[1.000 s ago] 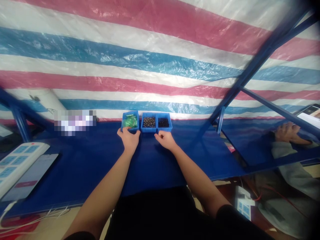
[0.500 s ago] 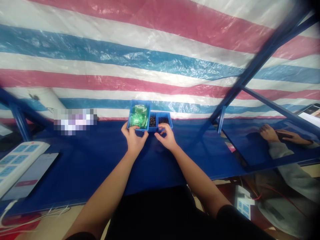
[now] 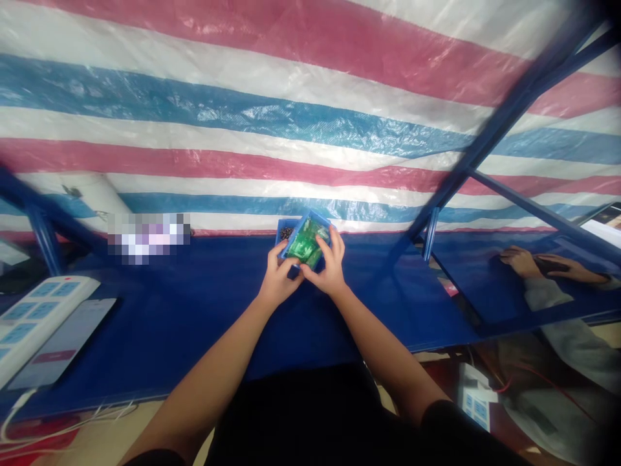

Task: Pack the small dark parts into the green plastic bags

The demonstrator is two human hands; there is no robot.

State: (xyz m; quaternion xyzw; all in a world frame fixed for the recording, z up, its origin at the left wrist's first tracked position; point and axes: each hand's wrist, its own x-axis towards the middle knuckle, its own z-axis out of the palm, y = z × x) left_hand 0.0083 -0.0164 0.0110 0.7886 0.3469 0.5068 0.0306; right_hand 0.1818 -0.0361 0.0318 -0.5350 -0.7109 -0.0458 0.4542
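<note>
A small blue bin of green parts (image 3: 305, 243) is lifted and tilted above the blue table (image 3: 194, 310). My left hand (image 3: 277, 281) grips its near left edge and my right hand (image 3: 328, 265) grips its right side, fingers curled over the rim. Behind it, a second blue bin of dark parts (image 3: 285, 232) peeks out at the left; the third bin is hidden by the lifted one.
A white power strip (image 3: 33, 317) and a phone (image 3: 63, 343) lie at the left. A blurred patch sits by a white roll at the back left. Blue frame struts (image 3: 466, 168) cross on the right. Another person's hands (image 3: 528, 262) rest on the neighbouring table.
The bin of green parts was lifted from the left end of the row and carried right, tilting over the other bins. My right hand came up and took hold of it.
</note>
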